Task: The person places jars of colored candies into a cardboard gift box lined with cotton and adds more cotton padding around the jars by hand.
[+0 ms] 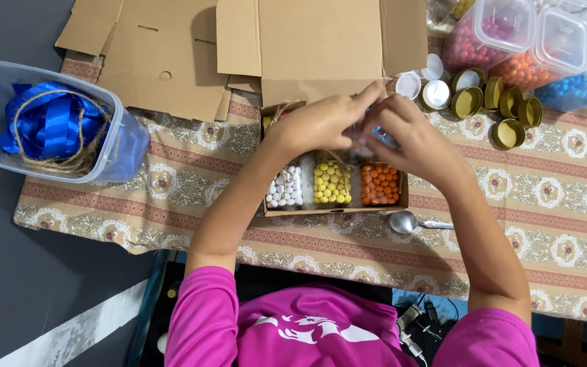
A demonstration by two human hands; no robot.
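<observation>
Small cardboard box (334,211) on patterned tablecloth (552,197): three front jars filled, white (285,188), yellow (332,183), orange (380,185), all unlidded. Left hand (317,122) and right hand (409,139) meet over back row, fingers pinched around something small; what exactly, cannot tell. Gold lids (504,105) lie unused nearby.

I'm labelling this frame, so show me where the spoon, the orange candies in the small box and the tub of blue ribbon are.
spoon (403,221), head view, on its bowl.
orange candies (380,185), head view, middle of the pile.
tub of blue ribbon (130,146), head view, on its clear right wall.
</observation>
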